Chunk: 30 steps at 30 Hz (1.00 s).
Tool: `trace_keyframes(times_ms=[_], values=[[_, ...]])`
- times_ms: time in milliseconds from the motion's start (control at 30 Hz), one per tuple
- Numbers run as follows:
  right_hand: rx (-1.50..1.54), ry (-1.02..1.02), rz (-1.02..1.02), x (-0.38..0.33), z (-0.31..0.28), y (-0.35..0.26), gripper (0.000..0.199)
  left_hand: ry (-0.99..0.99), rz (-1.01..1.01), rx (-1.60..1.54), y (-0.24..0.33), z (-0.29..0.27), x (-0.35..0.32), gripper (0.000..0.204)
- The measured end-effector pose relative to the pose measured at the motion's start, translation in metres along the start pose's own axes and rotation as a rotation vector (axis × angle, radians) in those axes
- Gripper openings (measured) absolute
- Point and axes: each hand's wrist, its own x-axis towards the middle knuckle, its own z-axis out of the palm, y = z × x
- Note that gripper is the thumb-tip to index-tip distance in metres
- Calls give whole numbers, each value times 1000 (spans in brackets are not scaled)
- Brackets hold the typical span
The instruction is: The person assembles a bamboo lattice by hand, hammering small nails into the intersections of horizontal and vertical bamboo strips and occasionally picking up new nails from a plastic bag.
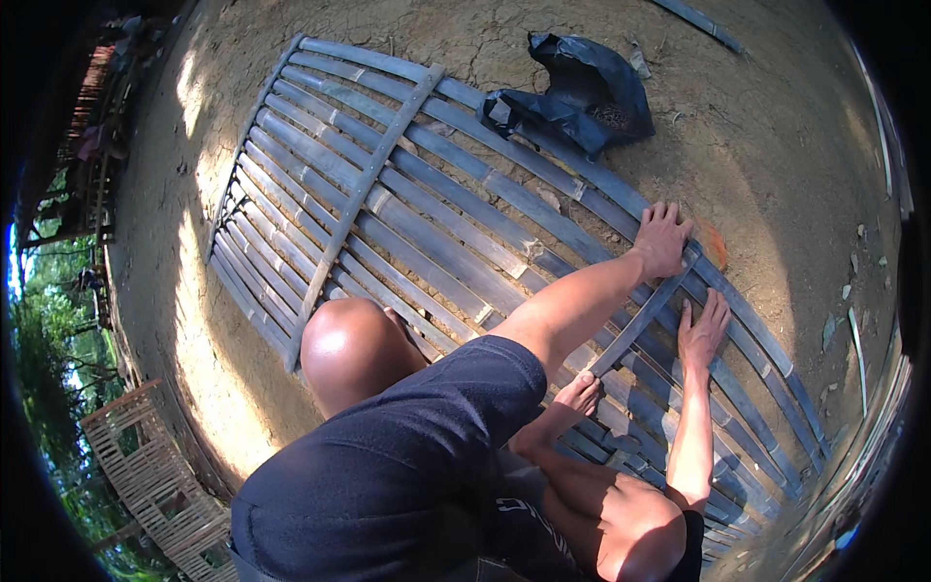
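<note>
At nine o'clock, past the rim of the bare earth ground (pixel 776 126), stood green trees, and at seven o'clock lay a pale slatted wooden frame (pixel 145 475). A large panel of grey bamboo slats (pixel 320 175) lay flat on the ground, running from eleven o'clock down to four o'clock, its long strips side by side. One bamboo crosspiece (pixel 373 179) ran over the strips near the panel's far end. At the centre a bare knee (pixel 349 344) rose above dark blue shorts (pixel 407 466), and a bare foot (pixel 580 393) rested on the slats just right of it. At one o'clock a crumpled black plastic bag (pixel 582 92) lay partly on the panel's upper edge.

The left hand (pixel 662 238), reached across the body, lay palm down at three o'clock on the top end of a second crosspiece (pixel 640 320), its fingers spread and pressing flat. Just below and right of it the right hand (pixel 702 328) lay flat on the slats beside that crosspiece, fingers straight and slightly apart, gripping nothing. A small orange object (pixel 713 242) sat on the ground just right of the left hand; I could not tell what it was.
</note>
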Motion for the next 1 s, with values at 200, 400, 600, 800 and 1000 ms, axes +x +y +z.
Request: trace_keyframes(times_ms=[200, 400, 600, 800, 1000], values=[[54, 99, 102, -6, 7, 9, 57, -9, 16, -19, 6, -3, 5, 64], [30, 58, 171, -2, 1, 10, 59, -11, 1, -6, 7, -6, 3, 65], [72, 29, 196, 1, 1, 14, 61, -5, 15, 2, 9, -5, 4, 66], [70, -27, 223, 5, -8, 11, 63, 22, 26, -64, 1, -2, 0, 62], [22, 75, 191, 0, 2, 16, 59, 32, 39, -43, 2, 0, 2, 62]])
